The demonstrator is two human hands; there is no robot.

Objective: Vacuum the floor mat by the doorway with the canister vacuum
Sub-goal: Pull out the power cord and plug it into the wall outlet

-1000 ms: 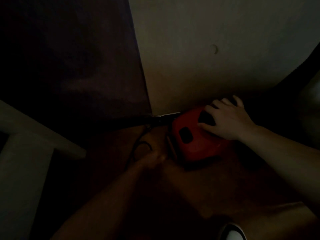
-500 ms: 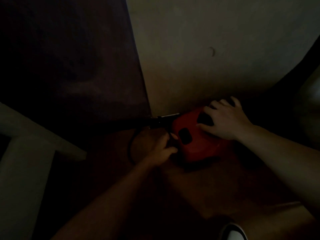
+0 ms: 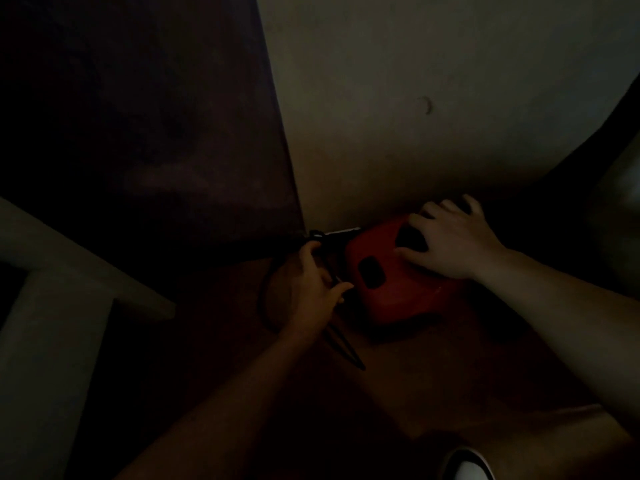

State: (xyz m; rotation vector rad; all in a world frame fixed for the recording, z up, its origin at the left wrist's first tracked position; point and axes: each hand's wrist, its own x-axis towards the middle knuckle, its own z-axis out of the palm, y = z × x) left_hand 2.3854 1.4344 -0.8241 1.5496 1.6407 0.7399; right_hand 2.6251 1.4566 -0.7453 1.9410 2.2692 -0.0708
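Head view, dim. Vacuum [image 3: 391, 289] on floor [image 3: 450, 375] at wall [image 3: 415, 133] foot. Right hand [image 3: 450, 244] spread on top; left hand [image 3: 311, 285] curled round cord [image 3: 346, 349]. I'd pull cord straight out, slowly, keeping vacuum pinned.

Bare left forearm [image 3: 214, 403], bare right forearm [image 3: 554, 306], pale shoe toe [image 3: 467, 467]

Saw only part of the glossy red plastic canister vacuum [image 3: 398, 292], with its upper right corner under the right hand [image 3: 453, 244]. Lost a stretch of the thin black cord [image 3: 343, 344] behind the left hand [image 3: 308, 289]; could not tell whether the fingers [image 3: 337, 292] gripped it. Found the white rounded shoe toe [image 3: 467, 467] cut off by the bottom edge. Could not identify the pale shape [image 3: 623, 202] at the right edge: too dark.
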